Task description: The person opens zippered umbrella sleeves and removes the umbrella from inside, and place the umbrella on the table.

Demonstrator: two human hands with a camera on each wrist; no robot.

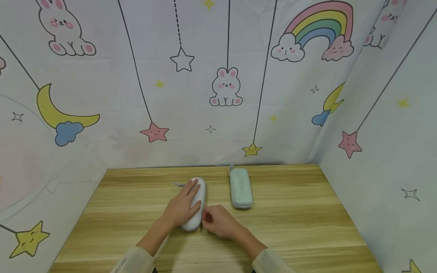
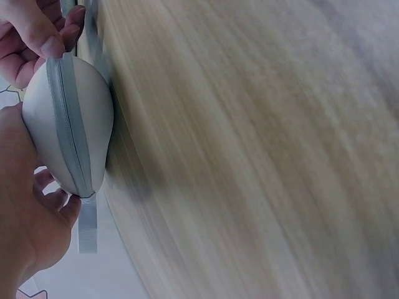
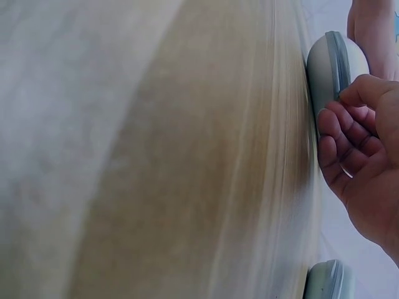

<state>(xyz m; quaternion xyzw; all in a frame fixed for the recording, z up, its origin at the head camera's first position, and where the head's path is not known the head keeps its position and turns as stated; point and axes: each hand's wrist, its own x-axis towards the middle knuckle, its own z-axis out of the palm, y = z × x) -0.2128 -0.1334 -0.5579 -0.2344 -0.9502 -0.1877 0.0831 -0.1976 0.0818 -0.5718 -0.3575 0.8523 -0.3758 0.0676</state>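
Observation:
A white zip case (image 1: 199, 210), rounded and long, lies on the wooden table with a grey zip along its side. My left hand (image 1: 181, 206) lies over its top and holds it, fingers toward the far end and thumb on the near right part. At the case's right side, the thumb and forefinger of my right hand (image 1: 220, 221) pinch at the zip (image 3: 338, 59); the zip pull itself is hidden by the fingertips. A grey strap (image 2: 88, 225) sticks out from the case's end.
A mint green zip case (image 1: 241, 188) with a strap lies on the table (image 1: 290, 223), to the right of the white one. A cloth backdrop (image 1: 191, 148) with printed rabbits, stars and a rainbow stands behind the table and at both sides.

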